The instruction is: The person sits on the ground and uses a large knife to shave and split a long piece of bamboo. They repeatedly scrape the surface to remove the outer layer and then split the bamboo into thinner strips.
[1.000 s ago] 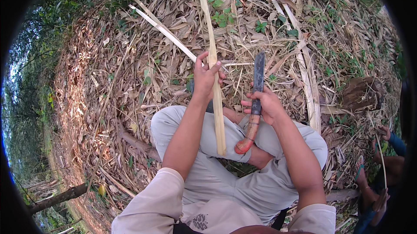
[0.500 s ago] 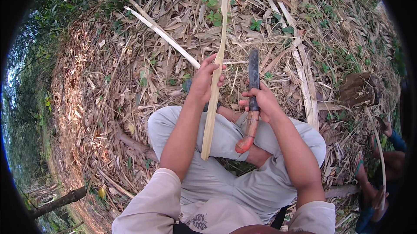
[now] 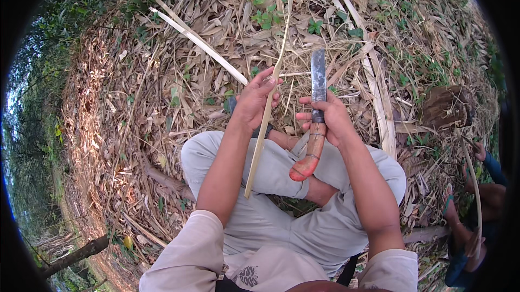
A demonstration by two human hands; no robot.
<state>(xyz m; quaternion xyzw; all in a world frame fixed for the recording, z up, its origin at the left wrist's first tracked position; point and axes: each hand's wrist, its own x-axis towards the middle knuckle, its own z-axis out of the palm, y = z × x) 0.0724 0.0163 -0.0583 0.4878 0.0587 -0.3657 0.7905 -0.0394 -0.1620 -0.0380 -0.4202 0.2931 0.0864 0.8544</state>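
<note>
I sit cross-legged on ground covered in dry leaves. My left hand [image 3: 253, 102] grips a long thin bamboo strip [image 3: 269, 97] that runs from above my knee up and away toward the top of the view. My right hand [image 3: 327, 117] holds a knife [image 3: 316, 109] by its reddish wooden handle, the dark flat blade pointing up and away from me. The blade stands just right of the strip, a small gap between them.
Split pale bamboo slats [image 3: 197, 43] lie on the leaf litter [image 3: 135, 108] ahead and to the right. Another person's feet in sandals [image 3: 449, 205] and a curved strip [image 3: 474, 178] are at the right edge. A cut stump [image 3: 441, 106] sits right.
The bamboo strip has turned edge-on, looks thinner, and tilted to the right at its far end. My right hand with the knife stayed nearly still.
</note>
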